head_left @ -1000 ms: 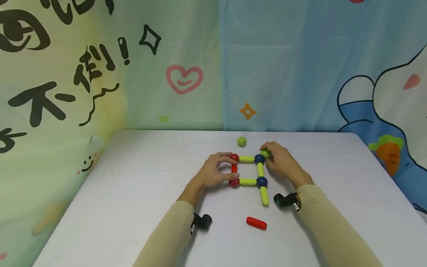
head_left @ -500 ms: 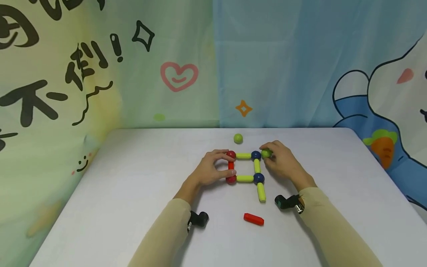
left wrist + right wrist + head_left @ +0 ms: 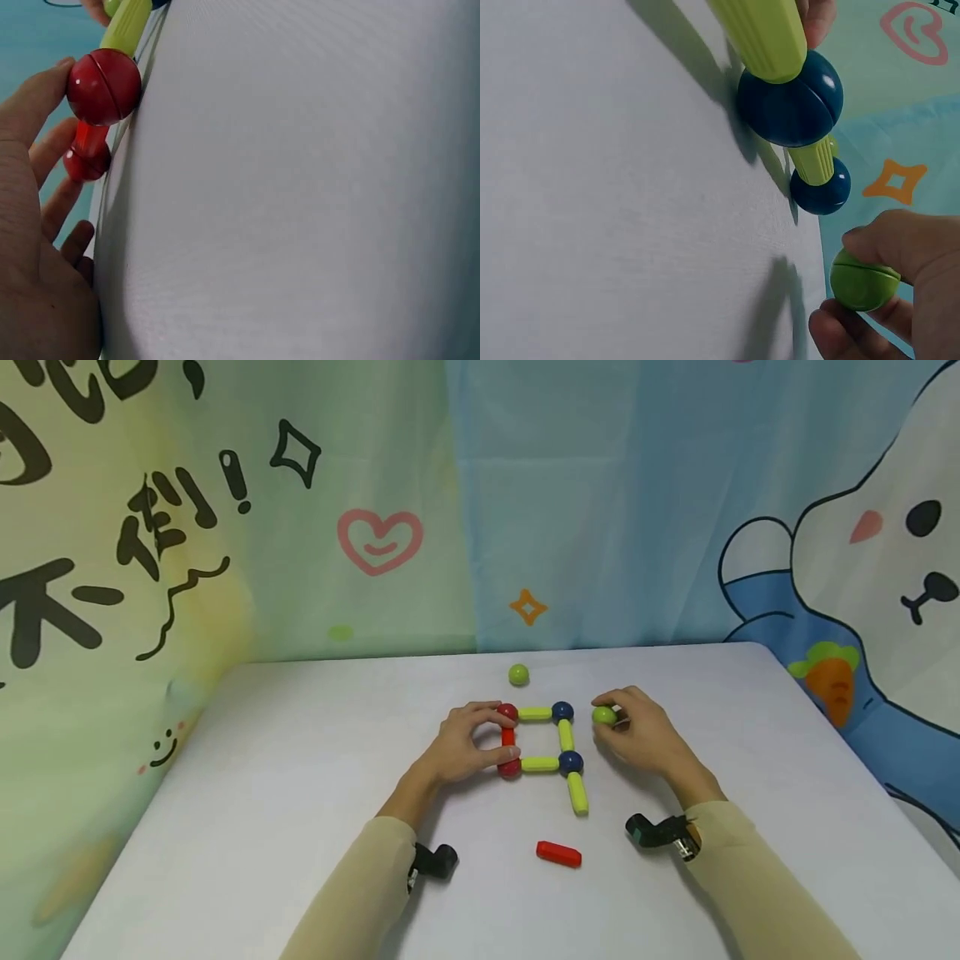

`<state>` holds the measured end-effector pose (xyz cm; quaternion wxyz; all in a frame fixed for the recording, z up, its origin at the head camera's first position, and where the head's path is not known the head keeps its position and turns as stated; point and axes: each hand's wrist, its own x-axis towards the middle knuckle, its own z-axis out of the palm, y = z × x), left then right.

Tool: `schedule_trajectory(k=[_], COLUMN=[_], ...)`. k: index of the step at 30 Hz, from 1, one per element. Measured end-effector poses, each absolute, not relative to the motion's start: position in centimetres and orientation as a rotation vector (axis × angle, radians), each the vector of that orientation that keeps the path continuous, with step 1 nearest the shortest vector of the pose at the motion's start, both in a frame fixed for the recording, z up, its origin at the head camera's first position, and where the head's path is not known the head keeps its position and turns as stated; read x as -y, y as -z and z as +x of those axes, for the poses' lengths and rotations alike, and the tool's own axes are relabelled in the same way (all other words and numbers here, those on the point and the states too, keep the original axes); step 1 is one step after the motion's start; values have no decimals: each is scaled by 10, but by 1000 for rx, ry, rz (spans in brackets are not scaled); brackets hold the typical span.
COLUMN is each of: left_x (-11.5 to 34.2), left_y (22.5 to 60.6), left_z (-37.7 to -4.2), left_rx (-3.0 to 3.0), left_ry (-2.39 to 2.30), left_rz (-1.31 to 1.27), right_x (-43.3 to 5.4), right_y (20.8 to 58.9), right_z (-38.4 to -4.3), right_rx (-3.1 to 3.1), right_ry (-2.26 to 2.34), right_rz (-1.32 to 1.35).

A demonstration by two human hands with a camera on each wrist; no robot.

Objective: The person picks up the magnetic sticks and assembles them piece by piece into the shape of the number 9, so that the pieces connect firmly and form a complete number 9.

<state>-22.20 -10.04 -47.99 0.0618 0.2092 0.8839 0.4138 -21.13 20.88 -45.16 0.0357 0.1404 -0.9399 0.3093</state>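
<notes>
A square of magnetic rods and balls [image 3: 535,714] lies on the table: red balls on its left, dark blue balls [image 3: 571,762] on its right. Yellow-green rods join them, and one more rod [image 3: 577,794] sticks out toward me from the near blue ball. My left hand [image 3: 467,742] holds the red side, thumb at the near red ball [image 3: 104,87], fingers at the far red ball [image 3: 87,160]. Right of the square, my right hand [image 3: 641,731] pinches a green ball [image 3: 865,279] between thumb and fingers, apart from the blue balls.
Behind the square sits another green ball [image 3: 518,674]. A loose red rod [image 3: 558,853] lies on the near part of the white table [image 3: 262,793]. A printed curtain [image 3: 600,527] hangs along the table's far edge.
The green ball in my right hand has moved right, from beside the far blue ball to a visible gap from it. My left hand keeps its hold. The head view has shifted.
</notes>
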Motion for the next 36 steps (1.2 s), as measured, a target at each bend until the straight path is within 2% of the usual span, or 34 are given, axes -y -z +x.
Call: schedule_trajectory(k=[25, 36], left_x=[102, 96], left_y=[481, 475], left_z=[-213, -211], left_rx=[-2733, -2799], left_ry=[-1164, -1034], left_rz=[629, 745], right_x=[-221, -231], right_y=[461, 452], right_z=[-172, -159], right_rx=[2846, 2836], right_ry=[-1034, -1005], right_rz=[590, 593])
